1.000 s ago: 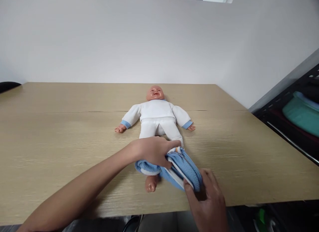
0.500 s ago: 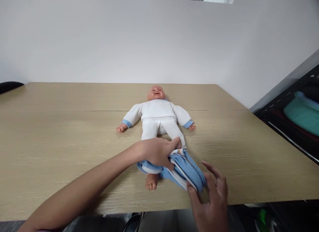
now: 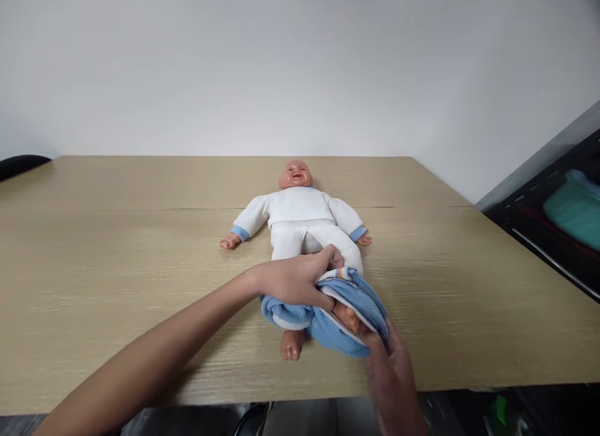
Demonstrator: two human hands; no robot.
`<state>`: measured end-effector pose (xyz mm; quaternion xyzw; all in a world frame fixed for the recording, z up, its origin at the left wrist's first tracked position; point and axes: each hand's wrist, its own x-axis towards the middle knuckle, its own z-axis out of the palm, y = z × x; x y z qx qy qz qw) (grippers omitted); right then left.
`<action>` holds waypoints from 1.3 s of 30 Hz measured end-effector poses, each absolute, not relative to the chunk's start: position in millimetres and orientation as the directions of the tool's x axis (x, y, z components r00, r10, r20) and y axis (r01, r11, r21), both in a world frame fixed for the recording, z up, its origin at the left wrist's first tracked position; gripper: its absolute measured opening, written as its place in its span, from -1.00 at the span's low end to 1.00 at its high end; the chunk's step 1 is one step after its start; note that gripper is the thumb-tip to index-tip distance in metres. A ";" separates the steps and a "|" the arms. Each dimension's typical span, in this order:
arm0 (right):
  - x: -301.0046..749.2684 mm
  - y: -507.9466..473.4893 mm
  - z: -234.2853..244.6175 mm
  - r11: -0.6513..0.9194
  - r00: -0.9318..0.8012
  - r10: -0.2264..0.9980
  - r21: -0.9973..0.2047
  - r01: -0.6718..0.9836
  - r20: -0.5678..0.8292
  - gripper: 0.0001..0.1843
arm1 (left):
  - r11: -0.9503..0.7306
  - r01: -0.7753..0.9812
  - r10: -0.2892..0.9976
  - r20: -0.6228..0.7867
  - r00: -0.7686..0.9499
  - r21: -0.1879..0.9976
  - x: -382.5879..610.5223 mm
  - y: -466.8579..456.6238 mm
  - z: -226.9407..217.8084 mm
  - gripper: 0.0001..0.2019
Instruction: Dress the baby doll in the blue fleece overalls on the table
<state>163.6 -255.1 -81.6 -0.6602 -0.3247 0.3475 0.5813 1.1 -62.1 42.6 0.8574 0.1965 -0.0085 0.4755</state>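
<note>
Head cam: doll foot (image 3: pixel 347 316) now vis inside blue cloth (image 3: pixel 335 337), L fingers (image 3: pixel 323 298) & R fingers (image 3: pixel 396 341) pinching cloth

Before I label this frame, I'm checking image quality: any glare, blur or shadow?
All in the head view: small highlights on the baby doll's head; slight blur on the right hand; soft shadow on the wood-grain table beside the left forearm.

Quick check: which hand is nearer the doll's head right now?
Left. The left hand is over the doll's legs, with the torso between it and the head; the right hand is farther off, at the near end of the blue cloth.
</note>
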 end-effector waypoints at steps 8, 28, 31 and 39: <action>191.9 -221.0 -56.4 0.091 0.412 0.907 -0.996 0.014 0.089 -0.44 | -0.420 0.254 0.457 -0.039 0.888 0.871 -14.4 -74.0 42.5 -0.42; 264.0 -113.3 12.2 0.086 -0.446 0.895 -0.973 0.215 -0.020 -0.69 | -0.499 0.279 0.627 0.120 0.770 0.820 -99.4 -64.2 13.0 -0.76; 262.3 -88.3 2.7 0.042 -0.408 0.912 -0.985 0.167 -0.030 -0.69 | -0.277 0.143 0.707 0.101 0.700 0.950 -97.2 -47.8 -7.8 -0.74; 246.9 -80.3 -39.3 -0.035 -0.169 0.984 -0.996 0.085 -0.049 -0.65 | -0.059 0.051 0.739 0.009 0.674 0.997 -101.4 -53.4 -46.4 -0.60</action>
